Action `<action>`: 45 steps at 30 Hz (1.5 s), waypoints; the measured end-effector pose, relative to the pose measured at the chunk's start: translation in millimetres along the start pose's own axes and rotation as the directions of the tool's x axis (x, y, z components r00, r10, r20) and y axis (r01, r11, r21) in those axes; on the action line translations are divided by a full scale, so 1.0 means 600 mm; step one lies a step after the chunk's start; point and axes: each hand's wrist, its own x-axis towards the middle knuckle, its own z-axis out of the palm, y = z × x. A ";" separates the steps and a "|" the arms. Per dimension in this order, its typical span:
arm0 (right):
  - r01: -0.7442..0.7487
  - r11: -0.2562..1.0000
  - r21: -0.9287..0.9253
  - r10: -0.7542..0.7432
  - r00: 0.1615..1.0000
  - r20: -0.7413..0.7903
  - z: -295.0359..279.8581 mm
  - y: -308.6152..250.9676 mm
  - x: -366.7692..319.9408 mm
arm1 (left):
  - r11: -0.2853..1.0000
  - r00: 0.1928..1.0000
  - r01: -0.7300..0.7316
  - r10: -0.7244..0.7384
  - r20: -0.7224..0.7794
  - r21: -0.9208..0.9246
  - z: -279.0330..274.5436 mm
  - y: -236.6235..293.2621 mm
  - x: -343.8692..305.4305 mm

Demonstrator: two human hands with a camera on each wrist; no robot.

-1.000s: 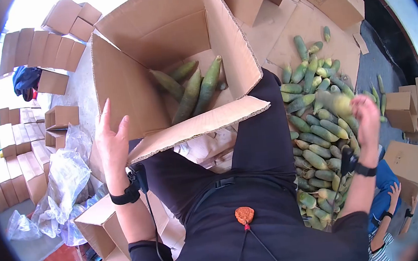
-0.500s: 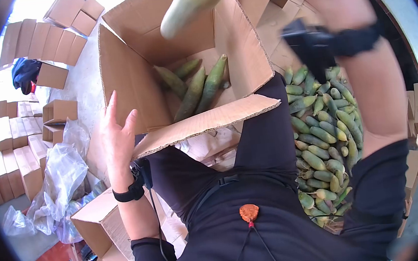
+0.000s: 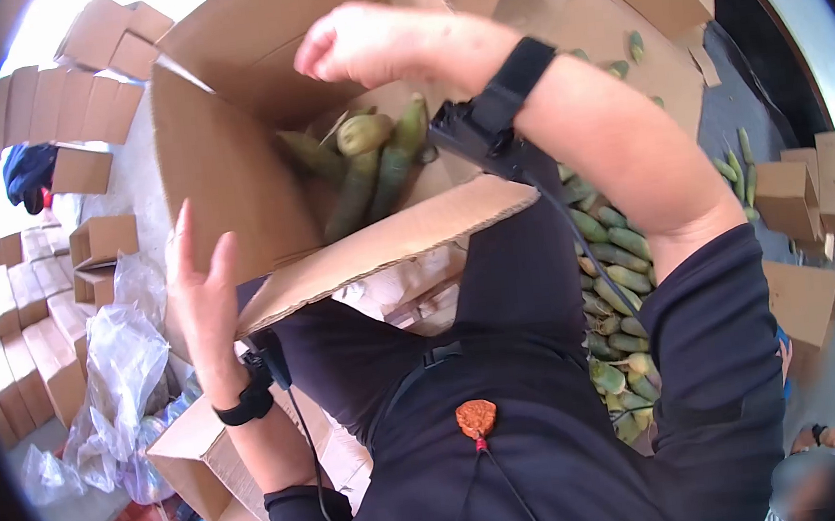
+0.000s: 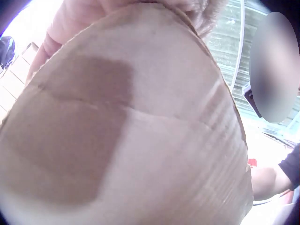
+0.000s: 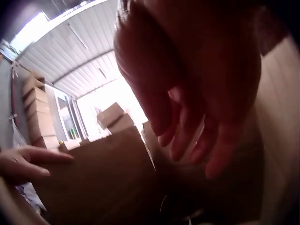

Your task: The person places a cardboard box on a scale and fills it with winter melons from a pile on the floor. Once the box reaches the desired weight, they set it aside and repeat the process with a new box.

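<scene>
A cardboard box [image 3: 218, 169] stands tilted at the person's lap, its near flap [image 3: 387, 253] folded outward. Several green radishes lie in it, one pale radish [image 3: 363, 133] on top with its end toward the head camera. The right hand [image 3: 357, 50] is above the box's inside. Its fingers [image 5: 180, 136] hang loosely bent and hold nothing in the right wrist view. At the box's left wall, the left hand [image 3: 204, 291] has thumb and fingers spread, lying along the rim. Cardboard fills most of the left wrist view, the hand [image 4: 79, 21] showing behind its edge.
A heap of green radishes [image 3: 620, 271] lies on the right, partly behind the right arm. Stacked boxes [image 3: 48, 341] and clear plastic bags [image 3: 125, 359] are at the left. Another open box [image 3: 206, 462] stands by the left forearm. Another person's hand [image 3: 832, 437] shows at lower right.
The right hand has carried a green radish from the heap over to the box and let it go inside. The left hand has stayed at the box's left wall.
</scene>
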 end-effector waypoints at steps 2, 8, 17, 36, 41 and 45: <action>0.128 0.979 0.162 -0.123 0.992 -0.036 -0.051 -0.035 -0.083 | 0.993 0.999 0.006 -0.002 0.033 -0.120 0.000 -0.012 0.002; 0.058 0.970 0.237 0.036 0.925 -0.378 -0.140 0.069 -0.298 | 0.979 0.996 0.051 -0.035 0.082 -0.199 0.002 0.002 -0.004; -0.544 0.513 0.664 0.858 0.352 -0.374 0.071 0.531 -0.605 | 0.966 0.990 0.122 -0.101 0.103 -0.229 0.003 0.005 0.000; -0.596 -0.168 0.785 0.984 -0.058 0.167 0.552 0.733 -0.678 | 0.973 0.973 0.195 -0.177 0.148 -0.121 0.004 0.032 0.002; -0.545 -0.204 0.813 0.976 -0.053 0.210 0.542 0.726 -0.643 | 0.988 0.986 0.141 -0.145 0.081 0.054 0.006 0.038 0.003; -0.570 -0.223 0.790 0.963 -0.005 0.269 0.575 0.783 -0.655 | 0.983 0.976 0.176 -0.167 0.141 -0.054 0.005 0.040 0.003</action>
